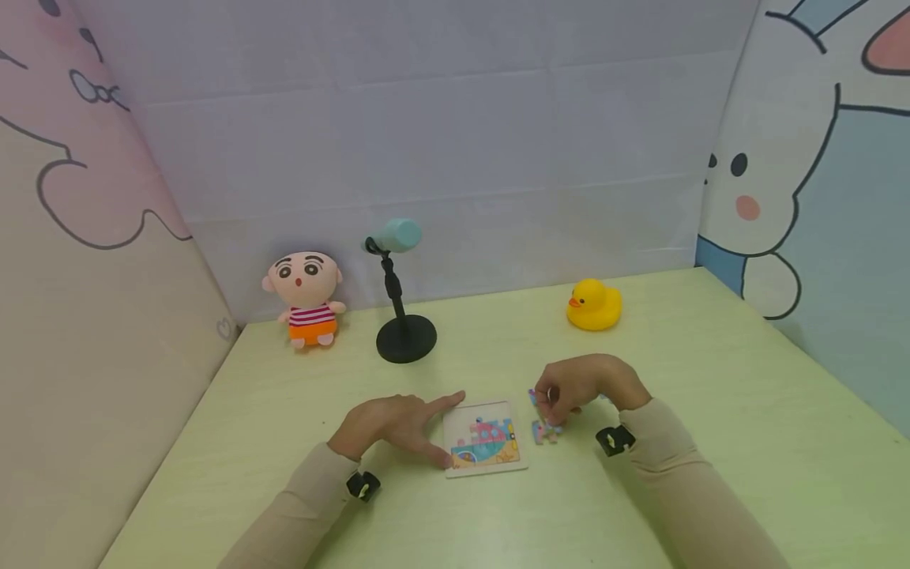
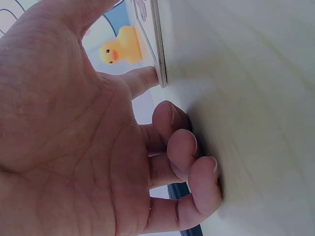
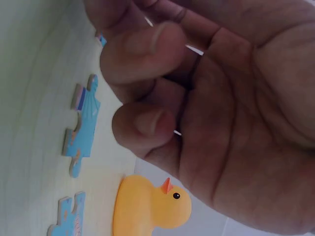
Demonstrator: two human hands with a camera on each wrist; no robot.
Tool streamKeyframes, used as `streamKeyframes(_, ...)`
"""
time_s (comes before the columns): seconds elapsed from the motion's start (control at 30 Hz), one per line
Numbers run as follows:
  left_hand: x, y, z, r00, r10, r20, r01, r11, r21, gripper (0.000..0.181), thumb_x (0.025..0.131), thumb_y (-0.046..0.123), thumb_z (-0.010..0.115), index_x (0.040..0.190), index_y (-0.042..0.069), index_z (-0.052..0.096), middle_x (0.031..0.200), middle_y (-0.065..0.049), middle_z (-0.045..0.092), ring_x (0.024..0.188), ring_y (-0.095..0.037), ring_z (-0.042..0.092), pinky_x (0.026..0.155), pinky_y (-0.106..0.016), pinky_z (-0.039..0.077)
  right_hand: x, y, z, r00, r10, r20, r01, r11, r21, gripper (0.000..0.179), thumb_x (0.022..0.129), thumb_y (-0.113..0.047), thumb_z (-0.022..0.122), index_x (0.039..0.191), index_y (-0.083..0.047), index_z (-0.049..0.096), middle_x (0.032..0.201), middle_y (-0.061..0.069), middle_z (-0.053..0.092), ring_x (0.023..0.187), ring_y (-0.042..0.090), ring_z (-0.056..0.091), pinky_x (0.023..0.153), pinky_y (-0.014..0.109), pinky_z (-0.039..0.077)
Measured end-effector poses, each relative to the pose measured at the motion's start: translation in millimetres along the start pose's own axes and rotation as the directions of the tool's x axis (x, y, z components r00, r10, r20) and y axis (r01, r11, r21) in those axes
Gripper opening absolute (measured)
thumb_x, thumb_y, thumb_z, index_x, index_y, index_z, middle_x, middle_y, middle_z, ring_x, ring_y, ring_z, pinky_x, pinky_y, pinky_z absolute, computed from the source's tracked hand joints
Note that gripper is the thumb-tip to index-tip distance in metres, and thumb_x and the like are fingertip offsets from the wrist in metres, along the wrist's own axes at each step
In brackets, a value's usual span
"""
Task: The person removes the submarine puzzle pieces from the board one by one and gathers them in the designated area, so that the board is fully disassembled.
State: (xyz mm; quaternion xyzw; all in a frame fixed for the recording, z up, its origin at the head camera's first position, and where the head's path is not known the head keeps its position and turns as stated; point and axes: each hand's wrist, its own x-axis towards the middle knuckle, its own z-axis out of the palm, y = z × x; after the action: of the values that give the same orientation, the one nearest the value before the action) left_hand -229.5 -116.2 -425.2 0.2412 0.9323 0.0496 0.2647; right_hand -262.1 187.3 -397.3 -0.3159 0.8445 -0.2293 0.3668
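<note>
A square jigsaw puzzle board (image 1: 490,472) with a partly filled sea picture lies on the table. My left hand (image 1: 405,427) is spread along its left side, index finger at the far corner and thumb at the near one; the other fingers bend toward the tabletop in the left wrist view. Right of the board, my right hand (image 1: 579,386) bends down with thumb and index finger meeting at a puzzle piece (image 1: 544,433), which they seem to pinch. Those fingertips are out of the right wrist view. A blue loose piece (image 3: 84,125) lies beside the curled fingers.
Another loose piece (image 3: 69,216) lies near the right hand. Toward the back of the table (image 1: 711,348) stand a yellow rubber duck (image 1: 594,305), a round-based black stand (image 1: 406,338) with a mint-coloured top, and a plush doll (image 1: 308,299) in a striped shirt.
</note>
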Motion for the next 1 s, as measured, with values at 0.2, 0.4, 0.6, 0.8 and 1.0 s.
streamKeyframes(0.2,-1.3,1.2,-0.2,1.0,-0.007,0.001,0.007,1.0,0.007,0.098,0.08,0.065,0.072,0.159,0.037,0.022,0.084,0.002,0.057,0.089,-0.013,0.055,0.087,-0.038,0.045,2.3,3.1,2.3,0.998,0.056,-0.017,-0.056,0.998,-0.013,0.012,0.087,-0.001,0.072,0.078,-0.006,0.065,0.068,-0.004,0.057,0.055,0.009,0.042,0.055,0.022,0.033)
streamKeyframes(0.4,-2.2,0.9,0.2,1.0,-0.011,0.005,0.011,1.0,0.004,0.098,0.08,0.064,0.073,0.159,0.037,0.022,0.092,0.0,0.061,0.094,-0.015,0.057,0.089,-0.04,0.046,1.1,2.9,4.0,0.992,0.121,-0.044,-0.123,0.991,-0.045,0.013,0.086,-0.003,0.074,0.078,-0.011,0.066,0.068,-0.004,0.056,0.055,0.009,0.042,0.056,0.023,0.032)
streamKeyframes(0.6,-0.2,0.0,0.8,1.0,-0.01,0.01,0.01,1.0,0.004,0.099,0.079,0.065,0.073,0.159,0.038,0.021,0.095,-0.001,0.063,0.095,-0.015,0.058,0.089,-0.04,0.046,-0.8,1.1,3.2,0.989,0.127,-0.071,-0.13,0.99,-0.045,0.015,0.085,-0.003,0.075,0.078,-0.011,0.064,0.07,-0.004,0.054,0.059,0.01,0.043,0.058,0.024,0.034)
streamKeyframes(0.8,0.2,0.0,0.1,1.0,-0.004,0.004,0.004,1.0,0.0,0.098,0.08,0.065,0.072,0.159,0.038,0.021,0.086,0.001,0.059,0.089,-0.014,0.056,0.087,-0.039,0.045,0.9,0.4,1.5,0.991,0.077,-0.109,-0.087,0.992,-0.086,0.014,0.084,-0.007,0.075,0.08,-0.012,0.063,0.076,-0.004,0.055,0.068,0.011,0.047,0.063,0.026,0.038)
streamKeyframes(1.0,-0.1,0.1,-0.7,1.0,-0.014,0.003,0.014,1.0,0.004,0.098,0.079,0.066,0.072,0.159,0.04,0.021,0.084,0.001,0.058,0.088,-0.014,0.055,0.086,-0.039,0.045,5.6,-1.7,0.6,0.993,-0.028,-0.117,0.016,0.995,-0.101,0.011,0.087,-0.006,0.071,0.084,-0.013,0.063,0.078,-0.004,0.056,0.072,0.011,0.048,0.067,0.027,0.039)
